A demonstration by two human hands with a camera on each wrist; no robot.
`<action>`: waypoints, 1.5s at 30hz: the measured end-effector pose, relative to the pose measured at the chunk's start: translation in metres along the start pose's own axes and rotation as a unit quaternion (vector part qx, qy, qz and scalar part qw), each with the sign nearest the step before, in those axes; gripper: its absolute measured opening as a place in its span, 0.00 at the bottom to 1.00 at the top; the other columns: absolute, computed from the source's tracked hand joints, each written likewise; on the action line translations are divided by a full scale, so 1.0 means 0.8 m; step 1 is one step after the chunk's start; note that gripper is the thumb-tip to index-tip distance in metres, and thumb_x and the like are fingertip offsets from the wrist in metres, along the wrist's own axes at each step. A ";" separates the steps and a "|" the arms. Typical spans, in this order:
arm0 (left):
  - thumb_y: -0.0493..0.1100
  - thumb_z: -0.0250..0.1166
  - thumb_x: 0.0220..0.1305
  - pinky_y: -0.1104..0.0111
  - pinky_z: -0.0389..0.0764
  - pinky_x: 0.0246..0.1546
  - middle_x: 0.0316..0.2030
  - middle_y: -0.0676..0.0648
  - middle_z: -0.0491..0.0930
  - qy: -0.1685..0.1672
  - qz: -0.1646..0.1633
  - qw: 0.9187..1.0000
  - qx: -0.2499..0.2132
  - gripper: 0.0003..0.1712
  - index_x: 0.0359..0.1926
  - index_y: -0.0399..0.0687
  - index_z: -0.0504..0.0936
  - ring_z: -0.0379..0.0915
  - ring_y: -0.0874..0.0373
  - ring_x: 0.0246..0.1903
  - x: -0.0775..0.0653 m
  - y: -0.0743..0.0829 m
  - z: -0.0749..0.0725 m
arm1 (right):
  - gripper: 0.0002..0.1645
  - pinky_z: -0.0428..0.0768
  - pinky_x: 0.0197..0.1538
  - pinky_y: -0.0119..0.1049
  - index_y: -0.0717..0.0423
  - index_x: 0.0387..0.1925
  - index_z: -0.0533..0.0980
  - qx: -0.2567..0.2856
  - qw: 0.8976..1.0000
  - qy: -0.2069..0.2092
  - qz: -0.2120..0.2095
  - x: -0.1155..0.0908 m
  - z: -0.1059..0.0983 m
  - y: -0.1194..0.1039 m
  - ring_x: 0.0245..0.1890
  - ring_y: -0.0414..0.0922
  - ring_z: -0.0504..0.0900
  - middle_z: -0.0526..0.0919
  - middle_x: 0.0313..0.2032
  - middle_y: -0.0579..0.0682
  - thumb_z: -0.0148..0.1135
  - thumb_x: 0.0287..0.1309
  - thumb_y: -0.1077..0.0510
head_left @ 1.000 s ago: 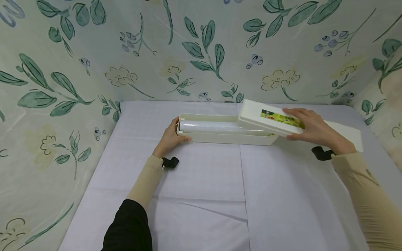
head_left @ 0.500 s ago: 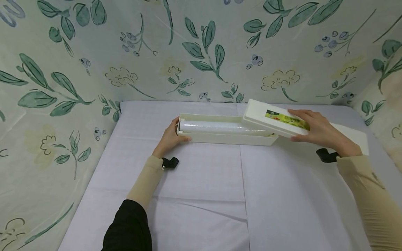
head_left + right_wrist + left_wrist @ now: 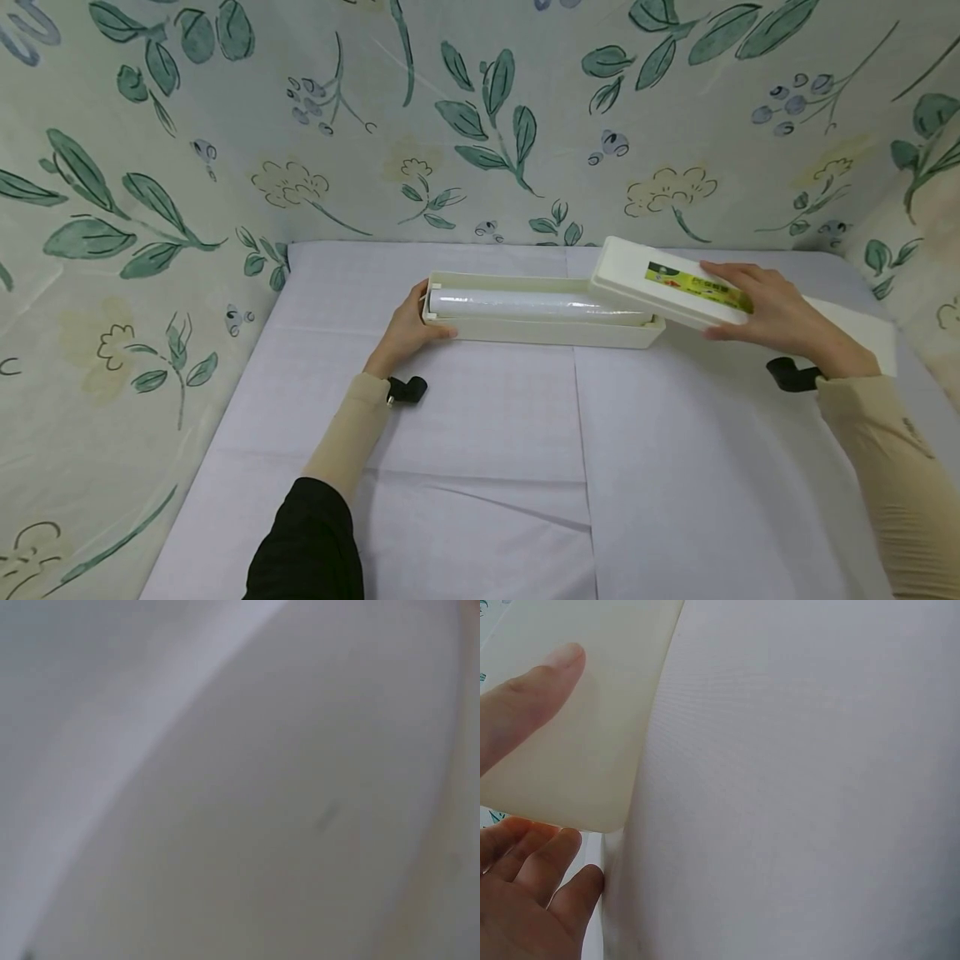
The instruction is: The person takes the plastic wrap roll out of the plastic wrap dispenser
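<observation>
Head view: 1 long box, off-white, rect., lies crosswise nr. far edge of white cloth. Contents: 1 white roll, glossy, laid lengthwise inside. 1 lid, off-white, w/ yellow-green label (print too small to read), held askew; its L end overlaps R end of box as seen from above, remainder extends out to R; contact betw. lid & box can't be told. L hand grips box at L end, thumb on front face, fingers round the end; L wrist view likewise has thumb against pale side. R hand grasps lid from above, thumb at near edge, forefinger twd. far edge. R wrist view: blurred, detail unreadable. Apparel: beige sleeves, both arms; black sleeve higher up L arm. Black wrist pieces, 1 per arm. Bkgd.: pale backdrop, printed w/ green leaves, blue berries, yellowish flowers.
</observation>
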State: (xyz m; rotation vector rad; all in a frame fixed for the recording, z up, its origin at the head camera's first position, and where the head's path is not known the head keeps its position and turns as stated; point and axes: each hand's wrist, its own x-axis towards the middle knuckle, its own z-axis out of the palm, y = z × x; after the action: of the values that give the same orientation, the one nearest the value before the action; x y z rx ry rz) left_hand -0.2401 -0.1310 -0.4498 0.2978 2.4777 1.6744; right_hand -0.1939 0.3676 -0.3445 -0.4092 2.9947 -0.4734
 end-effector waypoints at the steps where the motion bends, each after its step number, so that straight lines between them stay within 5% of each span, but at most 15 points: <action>1: 0.35 0.78 0.45 0.60 0.66 0.61 0.67 0.41 0.60 0.000 0.000 1.000 0.001 0.60 0.73 0.43 0.48 0.62 0.48 0.62 0.000 0.000 0.000 | 0.65 0.56 0.51 0.69 0.51 0.75 0.49 -0.001 1.000 0.002 0.000 -0.001 0.000 0.001 0.59 0.72 0.54 0.54 0.66 0.71 0.78 0.42 0.48; 45: 0.37 0.78 0.46 0.60 0.64 0.62 0.68 0.42 0.59 -0.001 0.003 1.000 0.011 0.60 0.73 0.43 0.48 0.61 0.48 0.63 0.001 -0.002 -0.001 | 0.65 0.55 0.47 0.69 0.54 0.75 0.45 -0.004 0.999 0.021 0.027 -0.042 -0.006 0.041 0.55 0.76 0.53 0.54 0.64 0.75 0.76 0.43 0.48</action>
State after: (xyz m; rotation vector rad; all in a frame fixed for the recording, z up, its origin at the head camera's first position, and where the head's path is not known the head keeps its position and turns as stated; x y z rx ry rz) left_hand -0.2414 -0.1325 -0.4511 0.3103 2.4982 1.6486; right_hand -0.1701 0.4082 -0.3490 -0.3222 3.0406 -0.4729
